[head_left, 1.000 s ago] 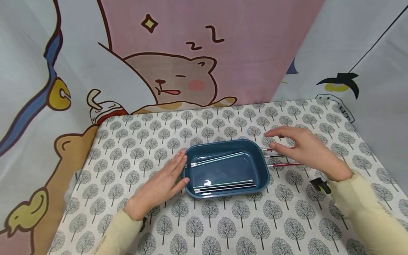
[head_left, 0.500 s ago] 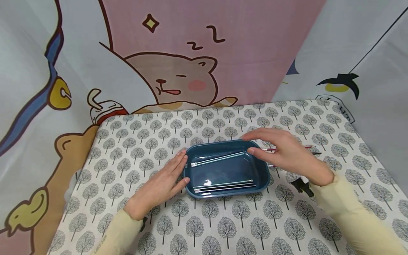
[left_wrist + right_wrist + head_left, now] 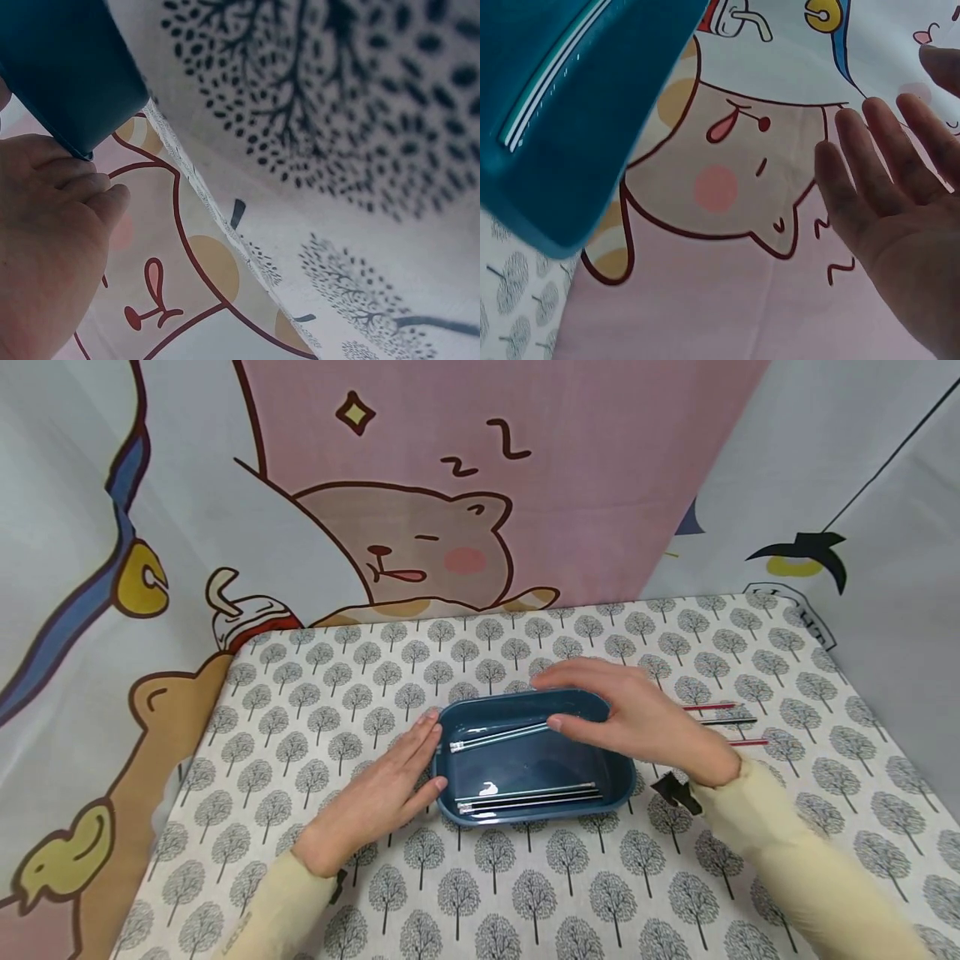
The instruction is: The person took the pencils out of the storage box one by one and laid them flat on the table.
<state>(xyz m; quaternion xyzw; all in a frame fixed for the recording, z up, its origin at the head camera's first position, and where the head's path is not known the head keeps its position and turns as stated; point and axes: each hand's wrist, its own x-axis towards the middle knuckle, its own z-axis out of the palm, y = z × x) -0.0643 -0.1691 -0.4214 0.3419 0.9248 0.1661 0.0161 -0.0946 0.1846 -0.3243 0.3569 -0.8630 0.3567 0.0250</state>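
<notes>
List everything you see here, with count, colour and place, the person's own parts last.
Bin: one, dark blue, mid-table
Pencils in the bin: several, exact count unclear, green and black, in far and near groups
Red pencils: two, red, right of the bin
Black pencil: one, black, between the red ones
Cloth: one, white with dark trees, under the bin
Backdrop: panel count unclear, pink and white with cartoons, behind and beside the table
Sleeves: two, pale yellow, on both arms
Left hand: one, bare, at the bin's left end
Right hand: one, bare, over the bin's right end
</notes>
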